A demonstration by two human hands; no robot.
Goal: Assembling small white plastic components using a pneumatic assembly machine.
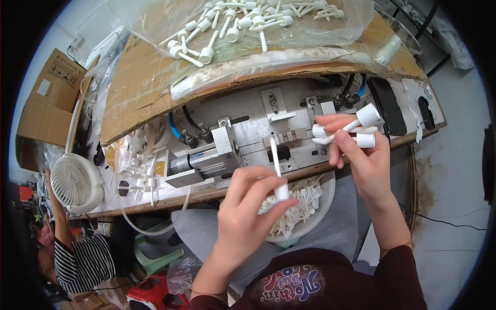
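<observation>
Between the fingertips of my left hand [245, 209] is a white brush cap [281, 192], its thin stem pointing up and away toward the metal fixture [285, 137]. My right hand [364, 163] grips several more white brush caps [368, 114], their ribbed caps and stems lying at different angles between the fingers. It hovers over the right end of the fixture. Below the hands, a round pale basket [331, 194] holds a heap of white stemmed pieces, partly hidden by my left hand. Whether the left-hand stem touches the fixture, I cannot tell.
A pneumatic cylinder [199, 164] with hoses sits left on the metal base. Cardboard [139, 77] over the machine carries plastic film and piled white brush caps [232, 33]. A black phone [387, 106] lies at right. A white fan [76, 183] and another person [85, 263] are at left.
</observation>
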